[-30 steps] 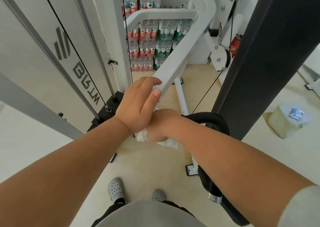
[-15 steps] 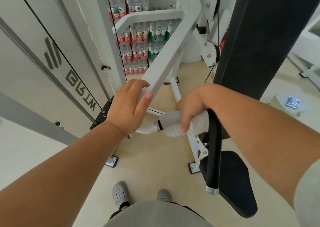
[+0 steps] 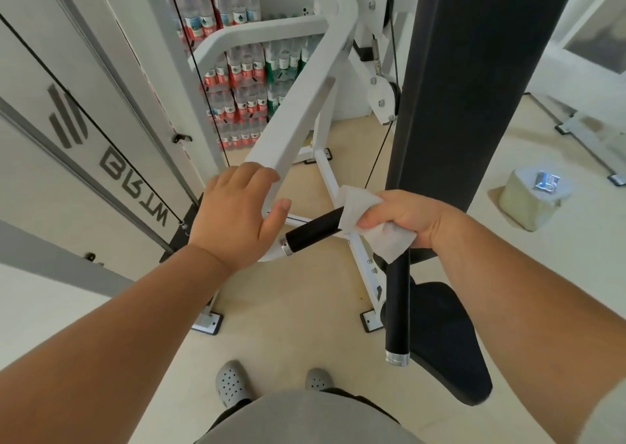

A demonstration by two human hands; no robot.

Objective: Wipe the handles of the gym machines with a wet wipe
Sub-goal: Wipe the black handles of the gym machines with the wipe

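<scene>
Wipe position: The white wet wipe had travelled right along the black L-shaped foam-covered handle. Half a second earlier it sat just beside the chrome collar. It now sat at the bend of the handle.
Right hand: The right hand was closed round the wipe and the bend. Its fingers curled over the top and pressed the wipe against the foam.
Exposed surface: The near-horizontal section between the collar and the wipe was uncovered. Half a second earlier the wipe had hidden most of it.
Left hand: The left hand had stayed on the near end of the white square-section steel arm. Its fingers hooked over the top edge and the thumb stretched below, holding the arm steady.
Task status: Judged from this travel, the horizontal section had received a pass. The downward section ran to a chrome end cap. It lay below the wipe with only a loose corner of the wipe draped over its top, and it appeared not yet wiped.
Next requirement: The grip would probably have to turn round the bend and draw the wipe down to the end cap.
Surroundings: A black padded seat lay near and to the right, under the downward section.
</scene>
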